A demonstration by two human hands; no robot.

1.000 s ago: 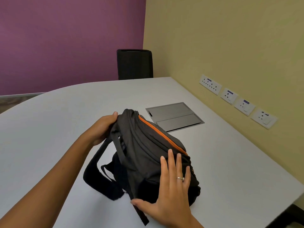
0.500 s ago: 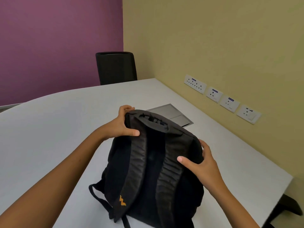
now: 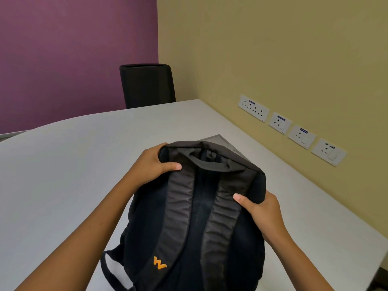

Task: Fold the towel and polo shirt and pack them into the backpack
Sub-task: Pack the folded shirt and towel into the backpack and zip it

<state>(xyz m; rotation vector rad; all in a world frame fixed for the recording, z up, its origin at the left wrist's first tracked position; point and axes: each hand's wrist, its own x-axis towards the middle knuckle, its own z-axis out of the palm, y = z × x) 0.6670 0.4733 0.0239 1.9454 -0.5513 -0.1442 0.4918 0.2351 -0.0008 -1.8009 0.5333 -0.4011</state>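
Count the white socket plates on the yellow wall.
4 white socket plates in a row above the table edge: farthest, second, third, nearest. More may lie outside the frame.

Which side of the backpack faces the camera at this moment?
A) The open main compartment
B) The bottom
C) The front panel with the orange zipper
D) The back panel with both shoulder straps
D: the backpack shows its two padded shoulder straps and top handle, with the left hand and right hand gripping its upper sides.

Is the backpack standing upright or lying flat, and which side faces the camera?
Upright: the backpack stands on the table, strap side to the camera, top handle uppermost, gripped by the left hand and right hand.
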